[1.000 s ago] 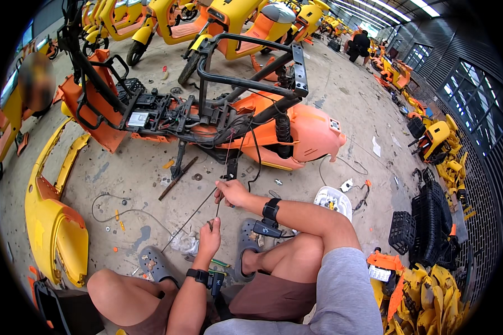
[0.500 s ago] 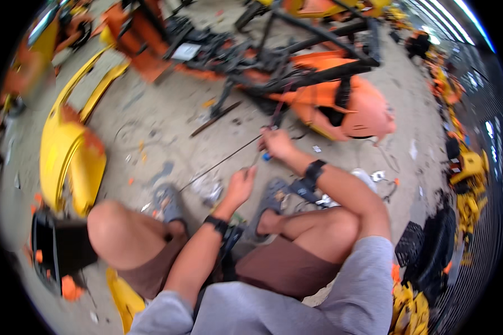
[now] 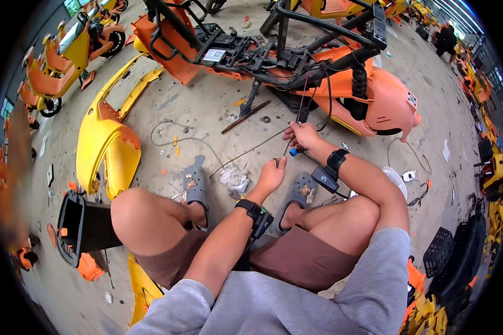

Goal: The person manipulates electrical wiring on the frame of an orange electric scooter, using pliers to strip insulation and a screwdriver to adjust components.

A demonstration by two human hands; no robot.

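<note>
A stripped scooter frame [image 3: 296, 56] of black steel tube, with glossy orange plastic panels hanging on its rear, lies on rough grey concrete; everything below is placed against it. Just in front of it, the right hand [image 3: 303, 135] pinches a thin, stiff wire [image 3: 251, 149] together with a small tool with a blue handle [image 3: 292, 151]. The left hand [image 3: 271, 174], a little nearer the person than the right, closes its fingertips on the same wire, which slants away to the left along the floor. Each wrist carries one black strap, two in all. Two grey rubber clogs [image 3: 197, 184] rest on the concrete below the hands. Left of the frame lies one curved yellow body panel [image 3: 103, 145], smooth and shiny. One dark flat bar [image 3: 246, 116] lies just under the frame.
</note>
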